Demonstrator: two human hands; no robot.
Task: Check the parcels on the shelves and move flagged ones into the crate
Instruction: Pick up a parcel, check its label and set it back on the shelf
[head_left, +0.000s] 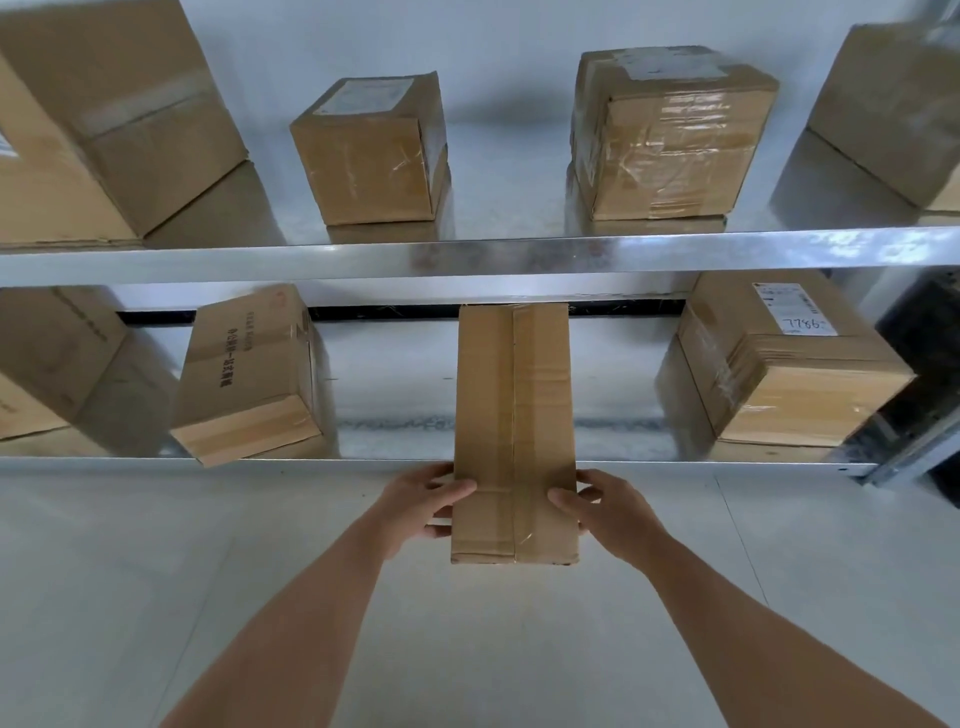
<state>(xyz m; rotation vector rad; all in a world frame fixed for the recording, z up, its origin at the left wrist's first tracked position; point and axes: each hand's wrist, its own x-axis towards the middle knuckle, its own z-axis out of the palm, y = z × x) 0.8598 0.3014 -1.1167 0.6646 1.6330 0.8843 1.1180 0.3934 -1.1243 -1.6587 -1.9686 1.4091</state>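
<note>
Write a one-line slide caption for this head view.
Both hands grip a long parcel at the lower shelf.

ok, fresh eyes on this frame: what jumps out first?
The long narrow box at centre, sticking out over the lower shelf's front edge, gripped at its near end by the left hand and right hand. Next, the box with the white label and handwritten digits at the right of the lower shelf. On the same shelf, left of centre, the printed box sits askew.
</note>
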